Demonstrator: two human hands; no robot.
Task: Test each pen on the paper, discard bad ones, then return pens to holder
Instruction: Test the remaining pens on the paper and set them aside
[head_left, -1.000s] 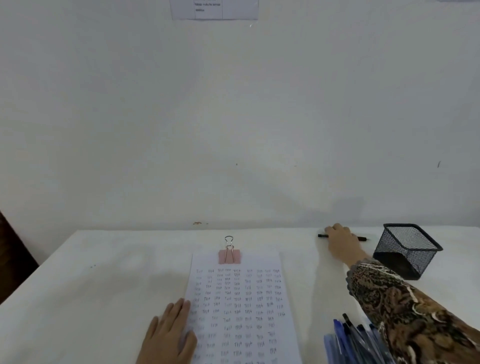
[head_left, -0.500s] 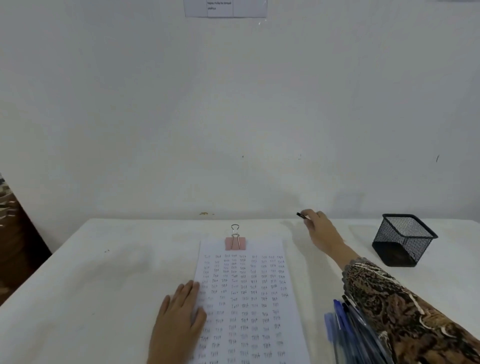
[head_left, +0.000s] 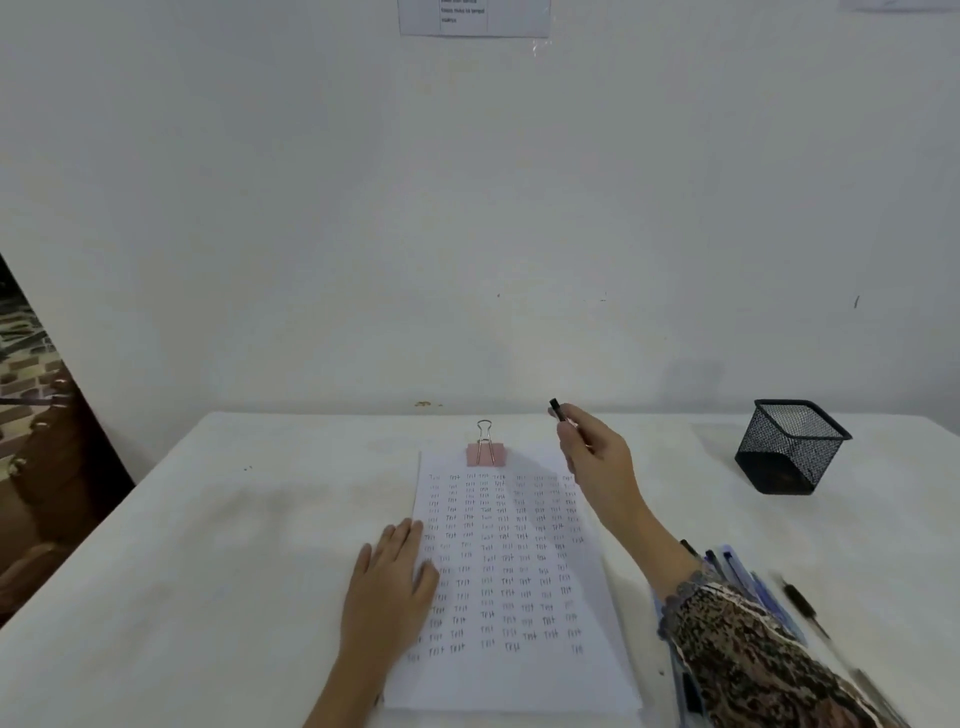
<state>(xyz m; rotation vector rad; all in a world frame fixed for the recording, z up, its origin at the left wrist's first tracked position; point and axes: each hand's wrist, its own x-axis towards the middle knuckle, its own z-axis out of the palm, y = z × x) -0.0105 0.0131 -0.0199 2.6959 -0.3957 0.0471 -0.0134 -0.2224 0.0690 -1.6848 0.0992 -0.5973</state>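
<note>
Above lined paper (head_left: 524, 649): right hand (head_left: 597, 457) grips slim black pen (head_left: 555, 405).

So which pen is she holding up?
The black pen gripped by the right hand; the other pens lie on the table beside that arm.

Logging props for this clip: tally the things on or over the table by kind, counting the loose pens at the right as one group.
paper stack: 1
clip: 1
holder: 1
pen held in right hand: 1
loose pen group, too blurred to count singly: 1
Total: 5
</note>
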